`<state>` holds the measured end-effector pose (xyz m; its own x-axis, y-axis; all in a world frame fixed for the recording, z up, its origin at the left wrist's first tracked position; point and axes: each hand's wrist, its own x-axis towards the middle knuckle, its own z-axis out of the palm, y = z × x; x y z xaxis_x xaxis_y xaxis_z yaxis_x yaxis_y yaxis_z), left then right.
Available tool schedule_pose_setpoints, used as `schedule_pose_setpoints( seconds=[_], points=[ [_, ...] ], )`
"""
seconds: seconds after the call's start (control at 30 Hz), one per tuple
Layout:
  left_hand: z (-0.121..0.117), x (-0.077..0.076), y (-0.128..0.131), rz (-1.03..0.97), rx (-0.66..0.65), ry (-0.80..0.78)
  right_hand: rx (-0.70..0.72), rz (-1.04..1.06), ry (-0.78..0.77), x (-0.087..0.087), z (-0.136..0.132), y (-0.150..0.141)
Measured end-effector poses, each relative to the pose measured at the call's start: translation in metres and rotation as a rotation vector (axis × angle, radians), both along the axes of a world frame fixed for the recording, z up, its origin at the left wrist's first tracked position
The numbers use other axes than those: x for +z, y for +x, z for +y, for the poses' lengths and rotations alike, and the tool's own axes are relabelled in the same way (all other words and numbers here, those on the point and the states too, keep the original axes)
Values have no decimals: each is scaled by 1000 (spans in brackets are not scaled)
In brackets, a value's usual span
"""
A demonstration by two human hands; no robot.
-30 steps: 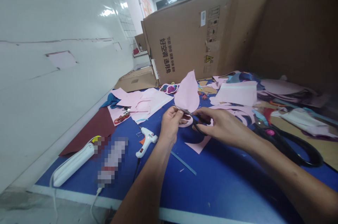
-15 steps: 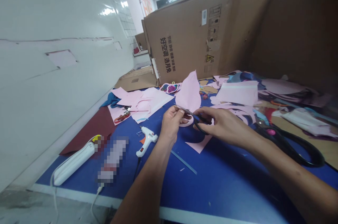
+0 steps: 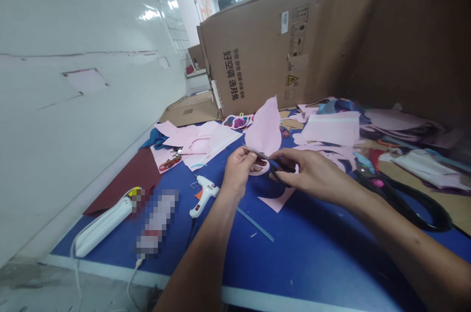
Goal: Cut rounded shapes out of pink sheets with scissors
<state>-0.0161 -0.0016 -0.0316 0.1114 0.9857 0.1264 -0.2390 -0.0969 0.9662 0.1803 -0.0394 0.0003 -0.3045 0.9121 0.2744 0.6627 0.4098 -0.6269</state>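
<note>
White glue gun (image 3: 206,191) lies near left hand (image 3: 236,169) (cardboard box (image 3: 263,57) behind).

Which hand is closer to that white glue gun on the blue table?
Left. The left hand is just beyond and right of the white glue gun, pinching a pink cutout; the right hand is farther right, holding scissors.

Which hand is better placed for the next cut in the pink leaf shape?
Probably the right hand: it holds the scissors at the pink leaf shape, which the left hand pinches.
</note>
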Motion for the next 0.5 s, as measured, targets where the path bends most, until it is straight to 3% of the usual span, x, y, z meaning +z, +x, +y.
schedule_pose_setpoints(
  seconds=[0.5],
  points=[
    [1, -1, -1, 5, -9, 23, 11, -12, 51, 0, 0, 1]
  ],
)
